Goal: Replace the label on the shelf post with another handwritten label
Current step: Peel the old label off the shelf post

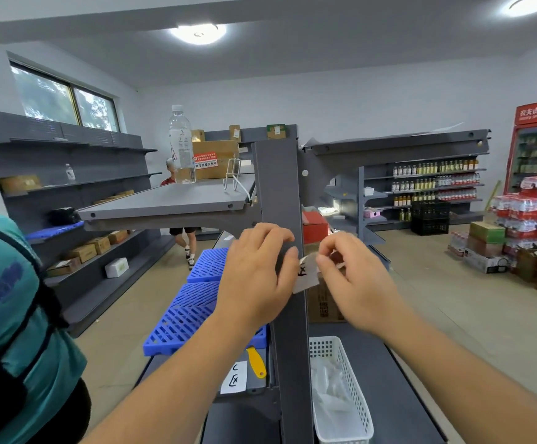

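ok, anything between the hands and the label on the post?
Nothing visible. The right hand already pinches the label at the shelf post's edge; the left hand lies against the post beside it. The other handwritten label lies unobstructed on the lower shelf.

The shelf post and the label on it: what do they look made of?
Shelf post: likely painted steel, matte dark grey, with flat faces and crisp folded edges. Label: thin white paper or tape with black handwriting; it bends away from the post where the right hand pinches it. The left hand braces the post.
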### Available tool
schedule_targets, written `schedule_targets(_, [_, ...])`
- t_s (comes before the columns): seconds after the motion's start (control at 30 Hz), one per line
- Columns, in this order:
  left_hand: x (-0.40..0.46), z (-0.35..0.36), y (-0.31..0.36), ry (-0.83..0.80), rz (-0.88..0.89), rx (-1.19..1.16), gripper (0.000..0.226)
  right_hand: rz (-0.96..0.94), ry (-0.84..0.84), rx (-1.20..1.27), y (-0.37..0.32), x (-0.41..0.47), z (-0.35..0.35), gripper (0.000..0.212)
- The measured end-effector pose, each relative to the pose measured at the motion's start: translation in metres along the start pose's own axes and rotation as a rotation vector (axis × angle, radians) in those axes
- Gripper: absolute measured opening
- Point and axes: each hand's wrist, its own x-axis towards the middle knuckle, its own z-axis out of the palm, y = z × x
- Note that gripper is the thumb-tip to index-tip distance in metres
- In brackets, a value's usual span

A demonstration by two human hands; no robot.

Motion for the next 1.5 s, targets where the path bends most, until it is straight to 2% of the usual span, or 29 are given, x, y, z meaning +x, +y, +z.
schedule_targets(0.17, [-0.001, 0.003, 0.010, -0.150, -0.047, -0.238, 0.024, 0.199, 0.056, 0.354, 0.000, 0.004, -0.007, 0.017])
schedule_targets(0.37, [0.005, 0.008, 0.018, -0.147, -0.131, -0.362, 0.011, 0.274, 0.023, 0.575, 0.002, 0.005, -0.011, 0.020])
schedule_targets(0.53, [0.009, 0.011, 0.024, -0.101, -0.200, -0.465, 0.012, 0.244, 0.107, 0.356, 0.011, 0.007, -0.013, 0.003])
schedule_targets(0.7, [0.012, 0.013, 0.031, -0.081, -0.250, -0.572, 0.010, 0.241, 0.106, 0.522, 0.016, 0.006, -0.016, 0.024])
schedule_targets(0.97, [0.012, 0.009, 0.036, -0.215, -0.293, -0.666, 0.008, 0.309, 0.003, 0.585, 0.027, 0.004, -0.023, 0.006])
schedule_targets(1.07, [0.011, 0.007, 0.039, -0.247, -0.297, -0.683, 0.019, 0.358, -0.013, 0.655, 0.031, 0.003, -0.022, 0.005])
schedule_targets(1.17, [0.008, 0.009, 0.043, -0.224, -0.258, -0.618, 0.016, 0.411, 0.007, 0.740, 0.030, 0.003, -0.020, 0.007])
schedule_targets(1.23, [0.008, 0.010, 0.043, -0.210, -0.273, -0.583, 0.015, 0.482, 0.025, 0.833, 0.030, 0.002, -0.017, 0.007])
schedule_targets(1.37, [0.007, 0.011, 0.039, -0.306, -0.240, -0.563, 0.020, 0.657, 0.048, 1.096, 0.030, -0.001, -0.015, 0.009])
schedule_targets(1.5, [0.005, 0.013, 0.037, -0.295, -0.248, -0.560, 0.017, 0.763, 0.029, 1.279, 0.031, -0.003, -0.011, 0.011])
